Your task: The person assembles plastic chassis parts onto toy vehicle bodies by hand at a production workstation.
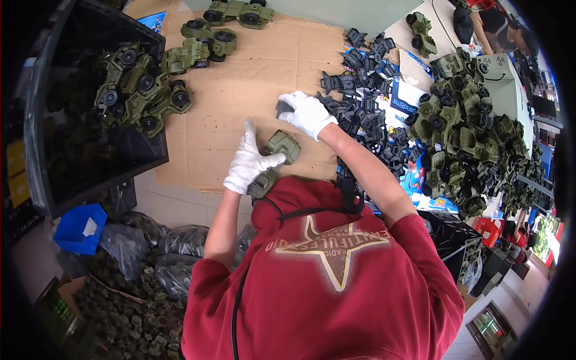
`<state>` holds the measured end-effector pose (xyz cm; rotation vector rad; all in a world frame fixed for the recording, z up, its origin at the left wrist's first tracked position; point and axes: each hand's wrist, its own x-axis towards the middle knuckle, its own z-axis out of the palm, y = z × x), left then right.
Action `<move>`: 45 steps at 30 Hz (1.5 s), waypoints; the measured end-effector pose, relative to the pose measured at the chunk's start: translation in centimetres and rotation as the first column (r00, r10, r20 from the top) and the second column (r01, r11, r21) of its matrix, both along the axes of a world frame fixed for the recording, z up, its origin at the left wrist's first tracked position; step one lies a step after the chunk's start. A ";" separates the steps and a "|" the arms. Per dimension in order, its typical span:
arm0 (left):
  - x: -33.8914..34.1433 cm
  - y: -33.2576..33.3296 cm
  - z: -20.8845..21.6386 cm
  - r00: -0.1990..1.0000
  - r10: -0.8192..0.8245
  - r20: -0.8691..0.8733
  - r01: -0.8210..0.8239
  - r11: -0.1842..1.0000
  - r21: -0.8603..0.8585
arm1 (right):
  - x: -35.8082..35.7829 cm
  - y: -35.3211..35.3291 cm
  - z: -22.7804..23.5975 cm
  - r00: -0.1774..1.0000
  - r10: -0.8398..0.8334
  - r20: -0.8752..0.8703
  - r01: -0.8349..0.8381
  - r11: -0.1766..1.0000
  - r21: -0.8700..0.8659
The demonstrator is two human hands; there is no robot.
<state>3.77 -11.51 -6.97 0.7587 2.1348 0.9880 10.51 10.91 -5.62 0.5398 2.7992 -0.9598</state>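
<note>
Both my hands wear white gloves above the cardboard (240, 90). My left hand (251, 161) grips an olive-green toy vehicle body (284, 146) close to my chest. Its thumb lies across the body and a finger stretches forward along the far side; part of the body is hidden under the hand. Farther forward and to the right, my right hand (307, 114) pinches a small dark grey plastic part (284, 108), mostly covered by the fingers. The part is held apart from the vehicle body. To the right lies a heap of similar dark grey plastic parts (366, 108).
A black crate (90, 174) at left holds green toy vehicles (144, 90). More vehicles (192, 54) stand at the cardboard's far left. Green vehicle bodies (456, 126) pile up at right. A blue bin (81, 229) and plastic bags (129, 240) sit lower left. Another person (501, 30) is far right.
</note>
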 end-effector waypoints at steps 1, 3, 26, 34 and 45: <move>0.5 0.1 0.6 1.000 -0.003 0.007 0.003 1.000 0.002 | 0.4 0.0 0.3 1.000 -0.003 0.007 0.003 1.000 0.002; 1.0 0.6 3.2 0.964 -0.223 -0.146 0.205 0.970 -0.129 | 1.2 0.0 1.9 0.982 -0.169 -0.087 0.156 0.977 -0.145; 3.5 6.2 13.0 0.636 -0.107 0.765 -0.113 0.967 0.229 | 11.9 1.2 4.4 0.862 -0.507 -0.003 -0.027 -0.040 -0.999; 4.4 6.5 12.4 0.686 -0.070 0.724 -0.142 0.963 0.228 | 11.5 3.2 5.5 0.925 -0.221 -0.309 -0.091 0.661 -0.745; 6.0 8.5 6.0 0.880 -0.136 0.454 -0.219 0.732 0.645 | 8.8 -1.8 6.2 0.724 -0.649 -0.235 0.163 0.491 -0.856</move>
